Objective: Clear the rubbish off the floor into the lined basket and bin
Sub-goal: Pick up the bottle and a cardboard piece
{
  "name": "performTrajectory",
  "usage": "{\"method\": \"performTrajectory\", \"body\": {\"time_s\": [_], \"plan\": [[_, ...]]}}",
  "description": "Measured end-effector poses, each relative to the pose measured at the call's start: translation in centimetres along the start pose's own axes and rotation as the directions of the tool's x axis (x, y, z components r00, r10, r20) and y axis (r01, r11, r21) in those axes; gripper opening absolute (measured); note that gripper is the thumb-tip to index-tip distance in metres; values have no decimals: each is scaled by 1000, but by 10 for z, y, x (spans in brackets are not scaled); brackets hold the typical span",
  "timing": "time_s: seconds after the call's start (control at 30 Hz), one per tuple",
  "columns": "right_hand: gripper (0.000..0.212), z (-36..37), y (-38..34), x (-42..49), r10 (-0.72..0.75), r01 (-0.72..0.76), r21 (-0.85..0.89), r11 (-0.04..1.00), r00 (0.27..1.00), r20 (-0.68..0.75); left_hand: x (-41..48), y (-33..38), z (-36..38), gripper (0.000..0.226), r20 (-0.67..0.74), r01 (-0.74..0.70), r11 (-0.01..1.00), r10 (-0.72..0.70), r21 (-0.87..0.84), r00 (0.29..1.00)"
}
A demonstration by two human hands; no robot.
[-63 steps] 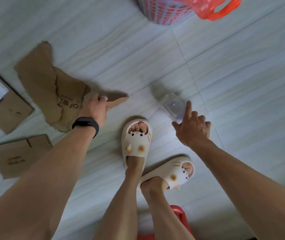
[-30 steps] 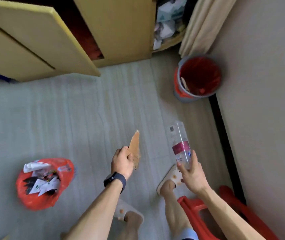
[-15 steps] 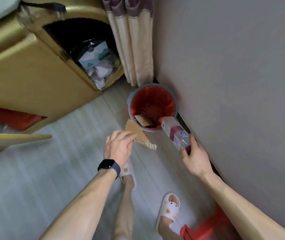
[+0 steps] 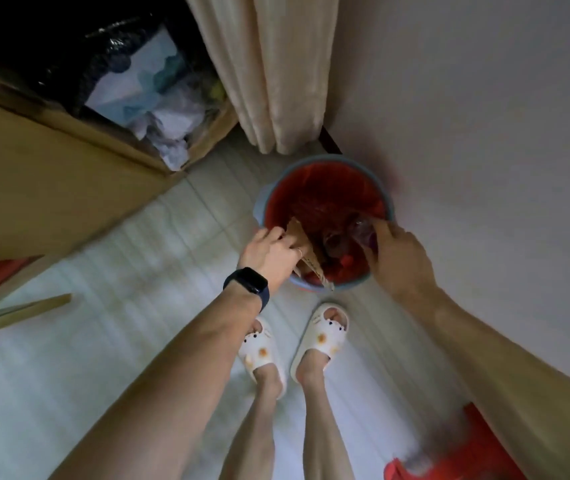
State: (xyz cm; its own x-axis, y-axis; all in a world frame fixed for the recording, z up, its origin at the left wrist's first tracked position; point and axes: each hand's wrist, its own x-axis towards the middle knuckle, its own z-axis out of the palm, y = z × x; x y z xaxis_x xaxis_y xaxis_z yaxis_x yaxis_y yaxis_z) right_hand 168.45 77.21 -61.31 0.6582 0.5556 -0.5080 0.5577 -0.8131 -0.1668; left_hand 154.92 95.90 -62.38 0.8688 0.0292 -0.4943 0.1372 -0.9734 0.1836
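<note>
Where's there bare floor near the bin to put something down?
Bare floor lies left of the bin, between the cabinet and the left forearm. The bin mouth is crowded: left hand grips cardboard, right hand holds a bottle. The wall hugs its right side.

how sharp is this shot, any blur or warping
Head view: motion blur smears the plastic bottle in the right hand and the cardboard piece in the left hand over the bin; the wide-angle lens stretches the frame edges and slants the curtain; light is dim and soft, no glare.
</note>
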Motion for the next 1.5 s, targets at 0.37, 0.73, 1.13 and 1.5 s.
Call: {"method": "performTrajectory", "body": {"time_s": [0.37,0.73,1.13,1.5], "plan": [[51,75,0,70,-80,186,-474,861,968,236,48,-6,73,60,337,-4,1000,14,-31,941],[54,63,-8,29,-87,156,-359,920,976,200,23,-9,51,66,237,-31,999,34,-17,971],[47,-84,-75,-131,-136,153,-154,976,984,115,-124,36,-64,53,220,235,964,-205,-124,954],[39,-156,-140,-303,-493,493,-15,870,869,-36,-341,94,-104,47,26,650,535,-761,-539,648]]}}
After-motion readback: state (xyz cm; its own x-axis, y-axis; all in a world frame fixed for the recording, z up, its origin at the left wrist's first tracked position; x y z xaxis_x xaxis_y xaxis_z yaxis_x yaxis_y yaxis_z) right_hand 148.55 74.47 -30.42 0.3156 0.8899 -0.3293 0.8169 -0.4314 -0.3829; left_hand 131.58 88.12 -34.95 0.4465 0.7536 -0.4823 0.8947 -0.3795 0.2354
